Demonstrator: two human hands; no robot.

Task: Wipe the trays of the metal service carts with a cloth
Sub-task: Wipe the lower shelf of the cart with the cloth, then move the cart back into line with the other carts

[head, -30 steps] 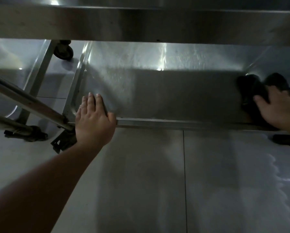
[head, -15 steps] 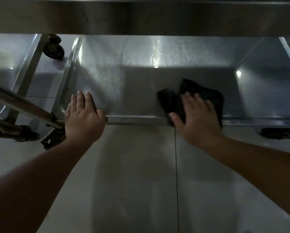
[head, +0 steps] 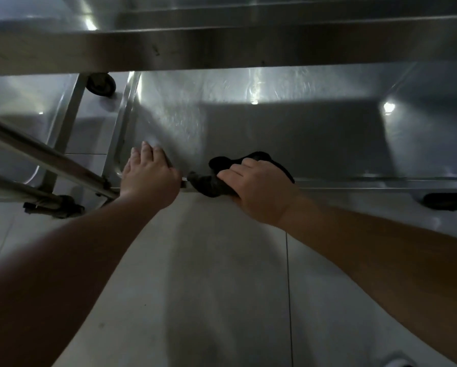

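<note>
**Down at the bottom tray, cloth bunched at the near-left rim**

Low on the cart, going left to right: a slanting metal rail [head: 44, 157] crosses the left side with a caster [head: 101, 85] beyond it on the pale tiled floor [head: 222, 274]. The left hand [head: 149, 178] rests on the near-left corner of the bottom tray [head: 288, 133], fingers laid fairly straight over the rim, steadying the cart and holding nothing. Just beside it, almost touching, the dark cloth [head: 211, 182] lies draped over the tray's near rim, partly on the tray floor and partly hanging outside. The right hand [head: 259, 189] is on top of it, and this grip is curled round the bunched cloth.

The tray's long axis runs left to right, and nearly all of its surface lies to the right of the cloth and away toward the far wall. With the left hand blocking further travel leftward, I would judge the next stroke has to run rightward or away from the person. An upper tray [head: 222, 46] overhangs the far part.
</note>
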